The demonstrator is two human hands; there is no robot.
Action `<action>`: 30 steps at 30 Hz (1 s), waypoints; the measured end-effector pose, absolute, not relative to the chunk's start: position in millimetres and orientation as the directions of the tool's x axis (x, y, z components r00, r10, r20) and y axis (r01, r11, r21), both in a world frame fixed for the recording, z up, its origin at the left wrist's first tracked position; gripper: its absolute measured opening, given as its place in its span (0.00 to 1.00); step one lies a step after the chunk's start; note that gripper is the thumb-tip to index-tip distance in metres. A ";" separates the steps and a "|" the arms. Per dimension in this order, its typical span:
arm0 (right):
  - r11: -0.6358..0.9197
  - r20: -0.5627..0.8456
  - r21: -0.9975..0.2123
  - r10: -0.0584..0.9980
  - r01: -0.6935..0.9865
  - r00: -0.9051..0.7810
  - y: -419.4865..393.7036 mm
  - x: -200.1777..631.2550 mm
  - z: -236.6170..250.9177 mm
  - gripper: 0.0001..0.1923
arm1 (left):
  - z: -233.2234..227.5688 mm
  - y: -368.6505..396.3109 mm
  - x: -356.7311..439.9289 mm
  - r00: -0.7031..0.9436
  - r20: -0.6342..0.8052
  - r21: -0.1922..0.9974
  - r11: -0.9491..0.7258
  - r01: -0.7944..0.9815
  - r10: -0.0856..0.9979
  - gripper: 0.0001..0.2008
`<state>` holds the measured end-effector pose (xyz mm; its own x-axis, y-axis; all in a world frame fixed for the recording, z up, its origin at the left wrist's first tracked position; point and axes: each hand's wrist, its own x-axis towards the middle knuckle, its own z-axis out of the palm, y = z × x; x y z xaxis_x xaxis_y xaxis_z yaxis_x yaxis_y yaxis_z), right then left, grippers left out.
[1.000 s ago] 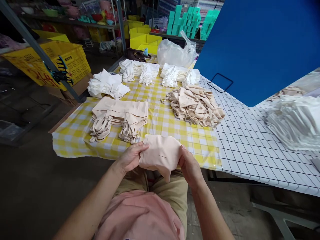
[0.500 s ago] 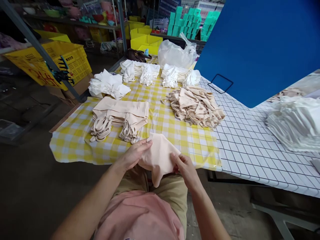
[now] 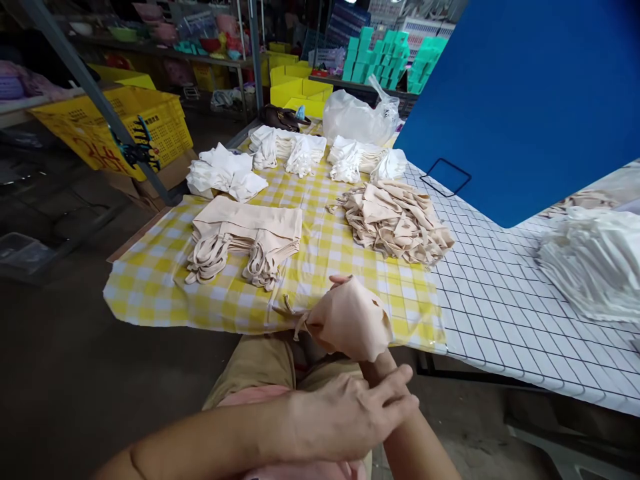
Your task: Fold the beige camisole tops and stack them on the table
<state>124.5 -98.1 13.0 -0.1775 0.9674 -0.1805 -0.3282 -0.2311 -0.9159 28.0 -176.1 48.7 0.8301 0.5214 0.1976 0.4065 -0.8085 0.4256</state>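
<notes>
A beige cloth piece [image 3: 353,320] with thin straps or strings at its left end is draped over my right hand [image 3: 341,279], just above the table's front edge. Most of that hand is hidden inside the cloth; only some fingertips show at the top. My left hand [image 3: 345,413] lies across the right forearm, just below the cloth, fingers stretched out and holding nothing. Further left sits a neat stack of folded beige cloth pieces [image 3: 250,223] with looped straps toward me. A loose heap of beige cloth pieces [image 3: 395,223] lies to the right.
A yellow checked tablecloth [image 3: 165,293] covers the left part, a white grid cloth [image 3: 490,313] the right. White folded stacks [image 3: 287,147], a white heap [image 3: 225,172] and a plastic bag [image 3: 360,117] stand behind. A large blue panel [image 3: 525,100] rises at right, a yellow crate [image 3: 120,127] at left.
Both hands were holding the beige cloth piece between them. Now the cloth covers the right hand, and the left hand has let go and moved down and right across the right forearm.
</notes>
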 end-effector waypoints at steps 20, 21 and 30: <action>-0.412 -0.317 -0.758 0.911 -0.505 -0.265 -75.1 150.3 34.1 0.21 | 38.4 -100.8 -19.0 0.640 -0.299 0.789 0.560 -0.251 0.708 0.16; -0.491 -0.384 -0.730 0.870 -0.475 -0.308 -76.8 150.1 31.1 0.19 | 40.1 -96.9 -20.1 0.593 -0.288 0.751 0.561 -0.347 0.752 0.16; -0.561 -0.413 -0.593 0.828 -0.578 -0.380 -109.4 136.2 22.8 0.23 | 61.9 -73.8 -27.6 0.371 -0.186 0.704 0.387 -0.595 0.910 0.13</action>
<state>136.2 -109.4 22.8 -0.3803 0.8278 -0.4125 -0.5776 -0.5609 -0.5931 -27.6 -73.8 61.9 0.3709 0.9097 -0.1865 -0.5954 0.3871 0.7041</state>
